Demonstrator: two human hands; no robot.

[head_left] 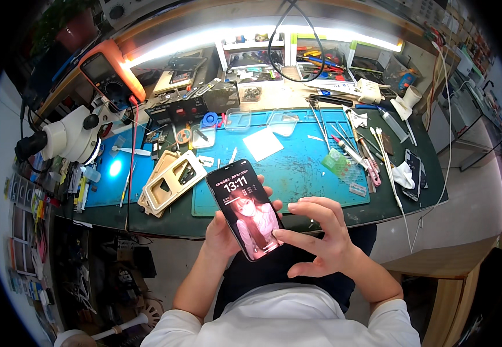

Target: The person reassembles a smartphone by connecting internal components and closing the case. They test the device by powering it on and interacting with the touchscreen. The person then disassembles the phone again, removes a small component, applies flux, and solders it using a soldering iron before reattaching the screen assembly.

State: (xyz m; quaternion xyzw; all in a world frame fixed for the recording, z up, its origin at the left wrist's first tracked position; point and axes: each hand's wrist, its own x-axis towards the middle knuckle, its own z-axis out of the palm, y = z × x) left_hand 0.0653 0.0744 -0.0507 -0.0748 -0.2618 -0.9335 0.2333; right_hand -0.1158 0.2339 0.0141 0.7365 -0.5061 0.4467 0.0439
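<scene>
A black smartphone [240, 213] is held upright-tilted above the front edge of the bench, its lit screen showing a lock screen with a picture of a person in pink. My left hand [221, 234] grips it, fingers wrapped behind and round its right edge. My right hand [325, 243] has its fingers apart and bent, holding nothing, with the index fingertip at the lower right of the screen, apparently touching it. Behind the phone lie a blue mat [297, 185], a white square pad [263, 144] and, to the left, beige frame-like parts [171, 183].
A microscope [68, 133] and an orange multimeter [110, 74] stand at the left. Clear lidded boxes [237, 119], tweezers, brushes and syringes [394, 125] crowd the back and right. Another disassembled phone [412, 173] lies at the right. A wooden cabinet [436, 260] is beside me at lower right.
</scene>
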